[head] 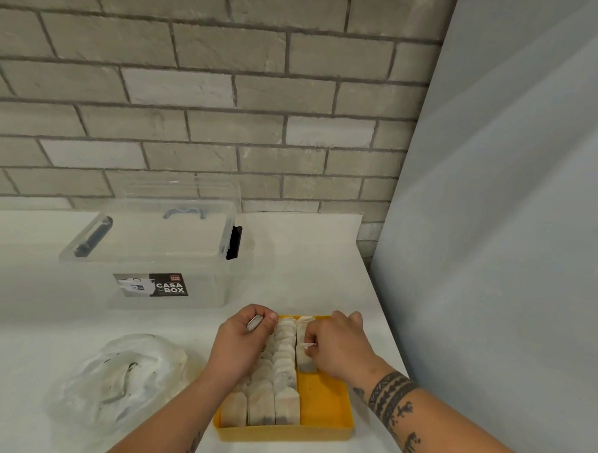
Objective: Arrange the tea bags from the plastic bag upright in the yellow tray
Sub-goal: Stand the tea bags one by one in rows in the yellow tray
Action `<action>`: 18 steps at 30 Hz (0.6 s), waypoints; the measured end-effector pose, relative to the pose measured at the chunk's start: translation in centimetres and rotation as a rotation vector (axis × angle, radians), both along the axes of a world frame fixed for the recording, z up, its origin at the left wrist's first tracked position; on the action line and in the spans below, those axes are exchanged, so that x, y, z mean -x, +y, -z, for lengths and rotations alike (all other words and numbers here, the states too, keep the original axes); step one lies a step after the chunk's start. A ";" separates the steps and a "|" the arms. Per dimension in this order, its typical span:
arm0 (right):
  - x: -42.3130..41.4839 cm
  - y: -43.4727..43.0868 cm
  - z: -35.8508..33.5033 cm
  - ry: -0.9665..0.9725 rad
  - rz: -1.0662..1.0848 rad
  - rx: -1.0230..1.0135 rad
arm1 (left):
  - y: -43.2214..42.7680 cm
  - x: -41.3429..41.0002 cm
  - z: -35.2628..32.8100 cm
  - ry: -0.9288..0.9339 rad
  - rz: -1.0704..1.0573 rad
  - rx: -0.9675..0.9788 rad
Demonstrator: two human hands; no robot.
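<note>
status: three rows of tea bags point(279, 376) stand upright and fill the left part of the yellow tray point(324, 403) from near wall to far wall. the fourth row, at the right, is begun at the far end only; its near half shows bare tray floor.

my left hand point(239, 343) is curled round a small stack of spare bags point(254, 322) over the tray's far left corner. my right hand point(337, 348) pinches the top of one tea bag point(306, 358) in the fourth row.

the plastic bag point(119, 376) lies crumpled left of the tray; its remaining count cannot be read. judged remaining: fill the fourth row.
</note>
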State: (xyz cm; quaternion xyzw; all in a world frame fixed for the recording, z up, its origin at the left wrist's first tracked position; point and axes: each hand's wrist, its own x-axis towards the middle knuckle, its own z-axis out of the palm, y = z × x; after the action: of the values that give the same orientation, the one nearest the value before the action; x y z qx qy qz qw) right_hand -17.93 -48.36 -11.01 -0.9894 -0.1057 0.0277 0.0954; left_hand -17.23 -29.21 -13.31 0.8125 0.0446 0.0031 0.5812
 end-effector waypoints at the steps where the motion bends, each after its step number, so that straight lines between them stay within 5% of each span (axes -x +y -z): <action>1: 0.1 0.0 0.3 -0.009 0.005 0.012 | 0.0 0.0 0.1 -0.003 0.004 0.003; 18: 0.7 0.1 0.5 -0.127 0.019 0.208 | 0.1 -0.1 0.7 -0.013 0.028 -0.015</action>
State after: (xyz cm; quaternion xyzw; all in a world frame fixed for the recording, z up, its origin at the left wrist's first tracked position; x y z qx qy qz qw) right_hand -18.58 -48.26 -11.49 -0.9947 -0.0986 -0.0252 -0.0143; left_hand -17.10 -29.09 -14.04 0.8173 0.0293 0.0006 0.5754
